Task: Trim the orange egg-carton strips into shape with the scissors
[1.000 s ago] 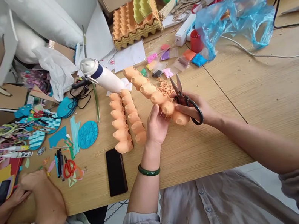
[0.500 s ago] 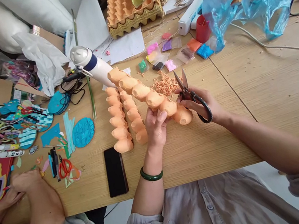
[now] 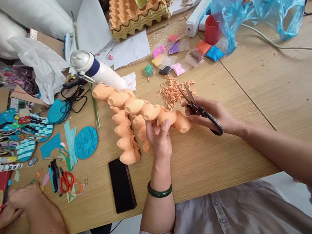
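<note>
Lowered and swung leftward since a second ago, the orange egg-carton strip (image 3: 139,109) now lies nearly level above the tabletop (image 3: 276,104). Left hand (image 3: 157,138) grips its near end; right hand (image 3: 215,115) holds scissors (image 3: 199,109), blades barely parted beside the last cup. Trimming seems underway; the next snip needs the blades against that cup's edge.

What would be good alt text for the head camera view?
A person's left hand holds a strip of orange egg carton over a wooden table, while the right hand holds black scissors beside it.
</note>
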Demonstrator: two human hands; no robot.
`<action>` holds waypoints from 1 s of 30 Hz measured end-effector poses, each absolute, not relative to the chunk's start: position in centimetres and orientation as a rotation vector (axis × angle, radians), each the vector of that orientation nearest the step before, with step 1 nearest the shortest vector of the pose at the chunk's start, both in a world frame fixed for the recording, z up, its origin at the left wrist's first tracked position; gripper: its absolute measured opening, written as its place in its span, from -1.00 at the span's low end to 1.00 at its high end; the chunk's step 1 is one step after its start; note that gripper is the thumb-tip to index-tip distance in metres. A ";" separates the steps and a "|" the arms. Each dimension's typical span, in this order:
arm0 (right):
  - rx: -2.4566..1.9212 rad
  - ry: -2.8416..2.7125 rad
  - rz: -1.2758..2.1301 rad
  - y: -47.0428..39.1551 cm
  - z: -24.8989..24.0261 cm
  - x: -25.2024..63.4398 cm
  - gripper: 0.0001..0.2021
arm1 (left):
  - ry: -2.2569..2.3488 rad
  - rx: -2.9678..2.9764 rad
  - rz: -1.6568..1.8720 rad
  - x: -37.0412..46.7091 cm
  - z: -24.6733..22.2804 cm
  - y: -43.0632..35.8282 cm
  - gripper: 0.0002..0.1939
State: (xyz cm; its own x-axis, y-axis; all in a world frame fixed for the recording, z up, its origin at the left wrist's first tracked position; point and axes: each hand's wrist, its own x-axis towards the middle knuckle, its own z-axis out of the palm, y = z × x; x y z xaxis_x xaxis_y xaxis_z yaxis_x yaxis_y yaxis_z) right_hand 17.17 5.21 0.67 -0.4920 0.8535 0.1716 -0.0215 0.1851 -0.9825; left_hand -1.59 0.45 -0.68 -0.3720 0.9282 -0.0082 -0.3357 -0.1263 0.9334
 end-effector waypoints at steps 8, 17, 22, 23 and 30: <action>-0.859 -2.262 0.470 6.0 0.7 18.3 -0.60 | 1.179 0.980 1.893 -3.1 -0.3 0.6 -0.37; -0.780 -2.349 0.181 5.4 -0.1 17.7 -0.73 | 1.194 0.974 1.932 -3.2 -0.4 0.6 -0.36; -0.804 -2.351 0.221 5.0 -0.5 17.6 -0.69 | 1.231 0.970 1.919 -3.1 -0.3 0.6 -0.32; -0.814 -2.360 0.238 4.9 -0.5 17.6 -0.68 | 1.236 0.968 1.919 -3.2 -0.4 0.6 -0.32; -0.923 -2.408 0.239 4.2 0.1 17.8 -0.63 | 1.252 0.997 1.896 -3.3 -1.0 0.7 -0.32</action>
